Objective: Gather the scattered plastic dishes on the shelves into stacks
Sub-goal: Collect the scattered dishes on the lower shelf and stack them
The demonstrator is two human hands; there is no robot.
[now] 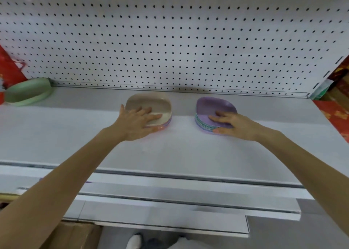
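- At the far left of the white shelf (179, 150), a green dish (28, 91) leans tilted against the pegboard (170, 40), well apart from the other dishes. Red goods (9, 67) sit just behind it at the edge of view.
- Left of centre, a beige stack (149, 101) stands flat on the shelf. A beige dish is on top, and pink and purple rims show beneath it at the near right corner.
- The left hand (136, 122) grips this stack at its near rim. The fingers (151, 116) lie spread inside the top dish and the thumb is tucked against the stack's near side.
- Right of centre, near the beige stack but not touching it, a purple stack (213, 105) also stands on the shelf. Its top dish is purple, with green and purple edges layered below.
- The right hand (236, 125) holds this stack in the same way, fingers laid over the near rim into the top dish and thumb pressed to the stack's side.
- At the far right, more red goods (334, 112) lie beyond the shelf's end.
- Both forearms reach in from below across the shelf's front edge.
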